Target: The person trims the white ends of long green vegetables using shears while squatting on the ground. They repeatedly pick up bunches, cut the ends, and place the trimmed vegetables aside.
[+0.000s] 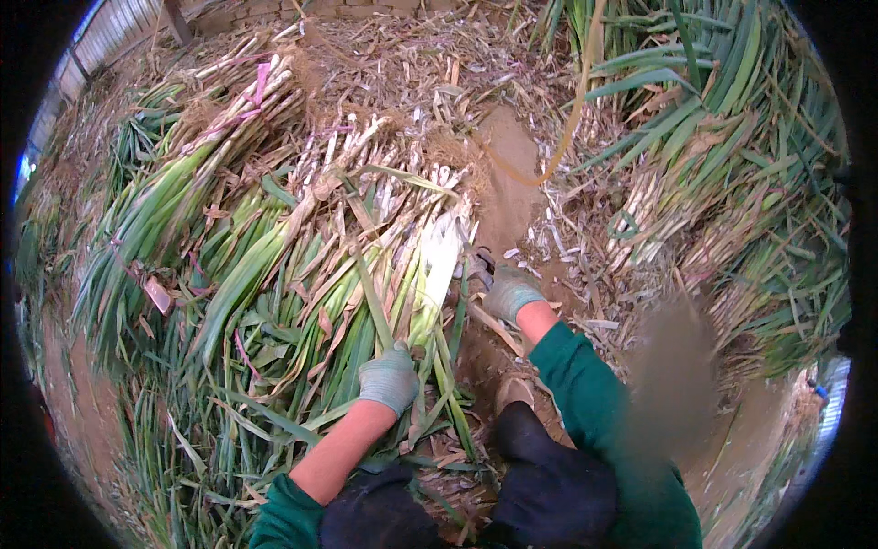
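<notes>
My left hand (389,376), in a pale knit glove, is closed around green leaves of long green onions close to my knees. Bright white onion stalks (441,254) extend away from it, on the right edge of a large pile of green onions (329,295). My right hand (509,294), gloved the same way, grips a small dark tool (481,266) just right of those stalks. The fingers hide much of the tool, so its exact kind is unclear.
A tied onion bundle (260,103) with pink ribbon lies at the upper left. More onions (727,137) are heaped along the right. A yellowish hose (573,127) hangs in front of me. Peeled skins (411,75) litter the dirt floor (511,151). A dark blur covers part of the lower right.
</notes>
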